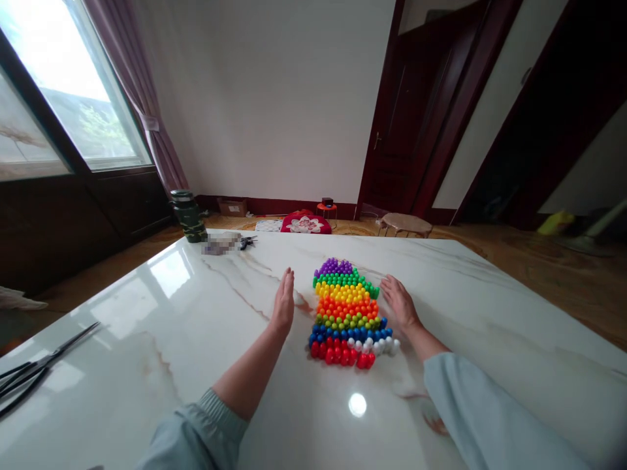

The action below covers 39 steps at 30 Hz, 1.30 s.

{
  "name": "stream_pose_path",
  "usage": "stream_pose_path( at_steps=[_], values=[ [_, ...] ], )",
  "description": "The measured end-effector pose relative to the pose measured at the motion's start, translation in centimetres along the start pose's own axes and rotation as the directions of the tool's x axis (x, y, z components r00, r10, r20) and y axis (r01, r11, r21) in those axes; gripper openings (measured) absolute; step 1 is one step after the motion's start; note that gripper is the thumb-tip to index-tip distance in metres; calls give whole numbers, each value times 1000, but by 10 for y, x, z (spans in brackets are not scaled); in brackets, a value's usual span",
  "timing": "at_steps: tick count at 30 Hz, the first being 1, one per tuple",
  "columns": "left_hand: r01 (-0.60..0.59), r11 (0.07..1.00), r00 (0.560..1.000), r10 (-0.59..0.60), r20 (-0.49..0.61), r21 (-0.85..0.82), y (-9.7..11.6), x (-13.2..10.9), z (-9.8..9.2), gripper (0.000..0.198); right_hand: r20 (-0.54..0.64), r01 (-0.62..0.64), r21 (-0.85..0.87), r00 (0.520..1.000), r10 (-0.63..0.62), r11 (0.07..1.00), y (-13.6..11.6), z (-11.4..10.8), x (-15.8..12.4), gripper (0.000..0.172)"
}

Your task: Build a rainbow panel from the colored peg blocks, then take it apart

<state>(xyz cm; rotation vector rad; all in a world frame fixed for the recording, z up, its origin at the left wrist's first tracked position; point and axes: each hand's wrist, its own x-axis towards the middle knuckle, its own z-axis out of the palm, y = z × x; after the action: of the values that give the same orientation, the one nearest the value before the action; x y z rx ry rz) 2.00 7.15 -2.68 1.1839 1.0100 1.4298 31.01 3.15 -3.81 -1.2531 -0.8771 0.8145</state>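
Glossy colored balls (347, 308) lie packed together on the white marbled table, sorted in bands: purple at the far end, then green, yellow, orange, olive, blue, white and red nearest me. My left hand (283, 301) stands on edge to the left of the bands, fingers straight and empty, with a gap to the balls. On the other side, my right hand (399, 301) has its fingers stretched out beside the green and yellow rows, close to the end green balls. Whether those fingertips touch the balls I cannot tell.
Black-handled scissors (42, 369) lie at the table's left edge. A dark green canister (188, 217) stands at the far left corner, near a blurred item (221, 243) and small pliers (247, 242). Past the table are a round stool (404, 223) and a red floral cushion (306, 223).
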Motion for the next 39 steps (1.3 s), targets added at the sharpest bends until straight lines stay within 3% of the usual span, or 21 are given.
stream_pose_path(
  at_steps=[5,10,15,26,39],
  values=[
    [24,996,999,-20,50,-81,-15,29,32,70,92,20,127,995,-32,992,0,19,22,75],
    [73,993,989,-60,135,-94,-12,37,43,74,170,5,165,985,-34,986,1,26,39,79],
    [119,989,980,-103,170,-89,-3,34,46,75,237,28,106,970,-53,994,-2,29,37,81],
    [146,986,958,-120,260,-82,-5,32,45,76,372,100,-27,925,-83,995,-1,31,24,69],
    [147,987,943,-121,310,-63,-6,31,43,77,333,105,-45,939,-85,993,-2,30,21,68]
  ],
)
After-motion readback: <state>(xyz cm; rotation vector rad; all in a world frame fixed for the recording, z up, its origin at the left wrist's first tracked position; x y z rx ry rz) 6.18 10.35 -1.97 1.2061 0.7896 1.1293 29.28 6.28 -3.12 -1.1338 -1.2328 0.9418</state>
